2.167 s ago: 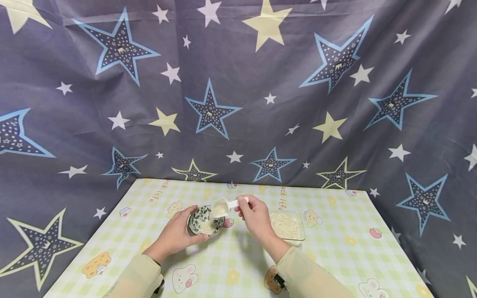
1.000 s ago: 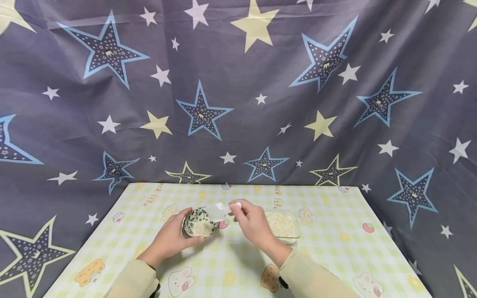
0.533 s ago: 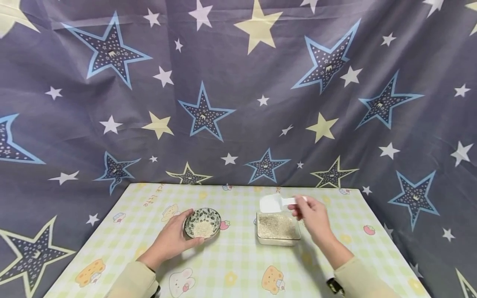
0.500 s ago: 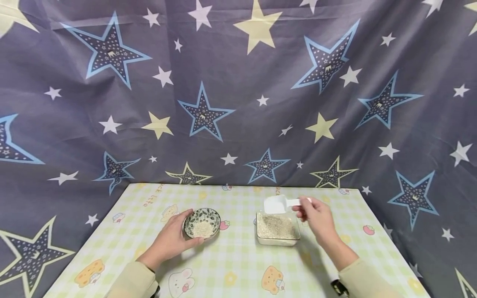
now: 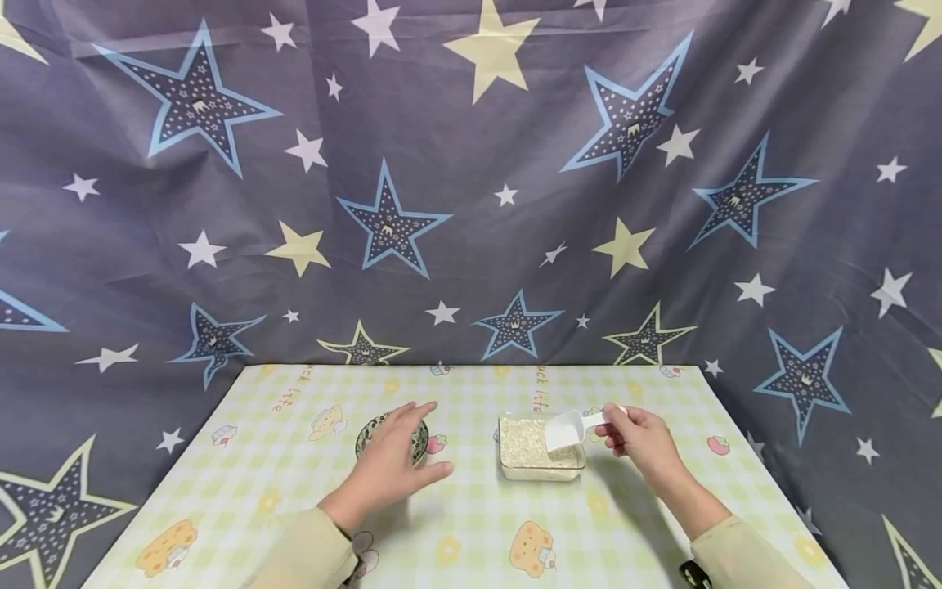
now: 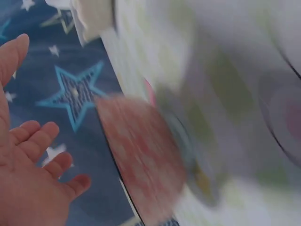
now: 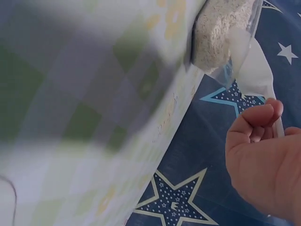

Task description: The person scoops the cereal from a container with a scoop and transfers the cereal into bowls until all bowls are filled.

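"Where is the person's left hand (image 5: 390, 466)?"

"In front of and above the bowl (image 5: 365, 431), hiding much of it from the head camera. Its fingers are stretched out and its thumb spread well away from them, and it grips nothing. The left wrist view shows the palm apart from the bowl."

"And the right hand (image 5: 643, 442)?"

"That one pinches the handle (image 5: 594, 420) of a white scoop (image 5: 567, 430) between thumb and fingers."

"Where is the scoop itself?"

"At the right-hand end of a clear rectangular container (image 5: 537, 474). It tilts down to the left, its front edge at the pale grain (image 5: 522, 443) inside. How deep that edge goes cannot be made out."

"How does the container sit?"

"Flat on the worktop (image 5: 456, 523), well apart from the bowl and to its right. Grain covers its inside from wall to wall."

"What shows of the bowl?"

"It stands upright on the worktop, with a dark leafy pattern inside. The left wrist view gives a blurred, pinkish outside. What lies in it is mostly behind the hand."

"And around all that?"

"The worktop has a green and white check with a bear print (image 5: 531, 550) near the front. A dark starry curtain (image 5: 456, 147) hangs behind. Pale sleeves (image 5: 305, 552) cover both forearms."
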`<state>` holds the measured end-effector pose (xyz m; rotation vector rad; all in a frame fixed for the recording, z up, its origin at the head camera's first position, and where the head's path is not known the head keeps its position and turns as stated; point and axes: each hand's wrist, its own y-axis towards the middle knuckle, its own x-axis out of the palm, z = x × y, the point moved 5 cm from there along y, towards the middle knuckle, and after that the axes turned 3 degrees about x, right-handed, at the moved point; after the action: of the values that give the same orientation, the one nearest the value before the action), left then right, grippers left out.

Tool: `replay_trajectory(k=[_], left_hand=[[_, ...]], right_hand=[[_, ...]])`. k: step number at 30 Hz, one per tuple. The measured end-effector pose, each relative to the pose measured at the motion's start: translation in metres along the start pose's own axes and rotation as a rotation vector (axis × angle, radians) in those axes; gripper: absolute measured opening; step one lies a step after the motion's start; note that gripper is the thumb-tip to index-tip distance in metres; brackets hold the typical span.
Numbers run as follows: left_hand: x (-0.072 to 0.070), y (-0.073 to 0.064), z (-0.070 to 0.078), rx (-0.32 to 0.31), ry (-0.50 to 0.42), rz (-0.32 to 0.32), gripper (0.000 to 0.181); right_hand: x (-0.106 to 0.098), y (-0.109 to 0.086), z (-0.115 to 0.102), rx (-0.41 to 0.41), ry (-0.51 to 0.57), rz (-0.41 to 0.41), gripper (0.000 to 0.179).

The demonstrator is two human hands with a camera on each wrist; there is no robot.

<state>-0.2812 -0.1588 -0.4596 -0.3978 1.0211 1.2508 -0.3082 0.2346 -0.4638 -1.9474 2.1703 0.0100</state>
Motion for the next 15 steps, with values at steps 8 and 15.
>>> replay_trajectory(k=[8,15], left_hand=[[0.043,0.029,0.036,0.062,-0.072,-0.057,0.098],[0.068,0.046,0.046,0.056,-0.05,-0.115,0.104]], right_hand=[[0.009,0.005,0.006,-0.01,0.028,0.07,0.027],[0.017,0.005,0.004,-0.104,0.003,0.095,0.035]])
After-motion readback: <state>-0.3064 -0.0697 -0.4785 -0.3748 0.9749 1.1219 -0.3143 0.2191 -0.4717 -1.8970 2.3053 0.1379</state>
